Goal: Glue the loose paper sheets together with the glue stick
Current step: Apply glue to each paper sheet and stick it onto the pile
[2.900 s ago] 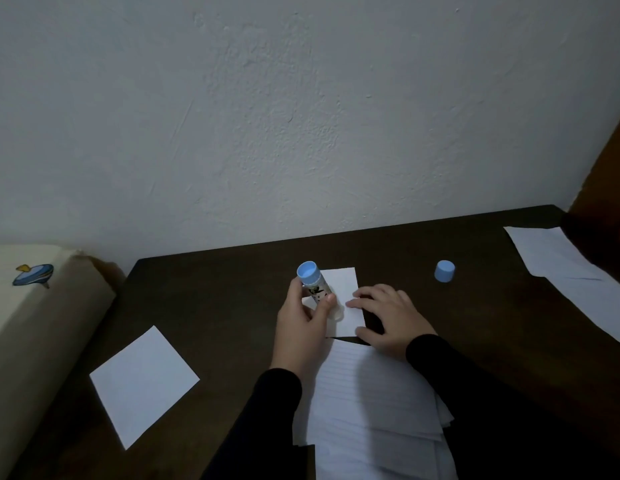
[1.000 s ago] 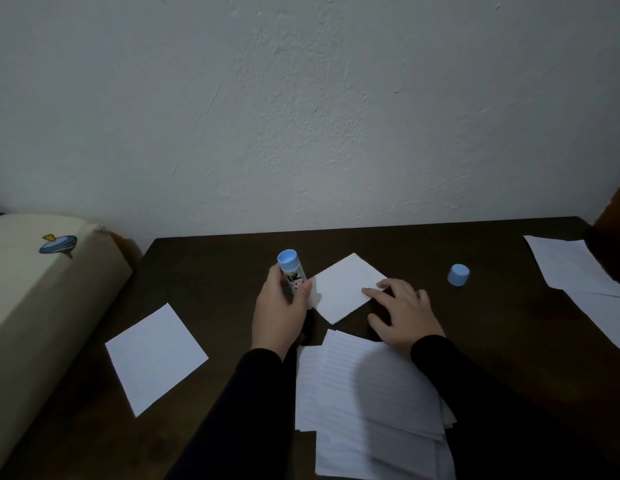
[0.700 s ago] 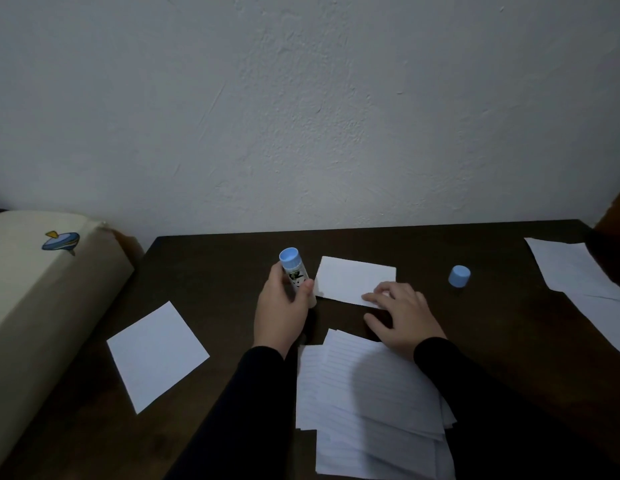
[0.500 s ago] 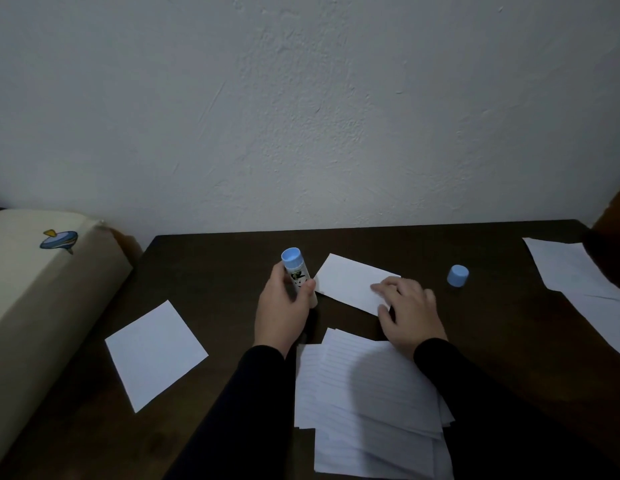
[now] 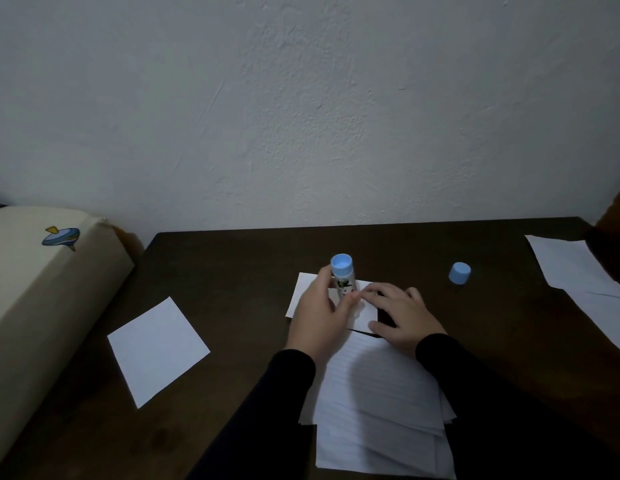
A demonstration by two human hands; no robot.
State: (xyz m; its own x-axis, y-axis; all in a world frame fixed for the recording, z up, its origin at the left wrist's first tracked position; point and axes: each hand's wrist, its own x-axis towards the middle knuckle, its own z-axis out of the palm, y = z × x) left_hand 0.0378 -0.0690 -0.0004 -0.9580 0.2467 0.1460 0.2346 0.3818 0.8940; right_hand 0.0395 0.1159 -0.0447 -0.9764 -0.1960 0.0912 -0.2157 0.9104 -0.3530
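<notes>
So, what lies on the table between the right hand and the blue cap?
Nothing: the head view shows bare dark table between the right hand and the blue cap.

Nothing actually readable here, honestly. The glue stick [image 5: 343, 279] has a dark printed label on its white barrel, but it's way too small and blurry to make out any words. The cream cushion [image 5: 41, 289] at far left has a little blue and yellow picture on it, no lettering. The lined sheets [image 5: 377, 393] up close show only ruled lines.
</notes>
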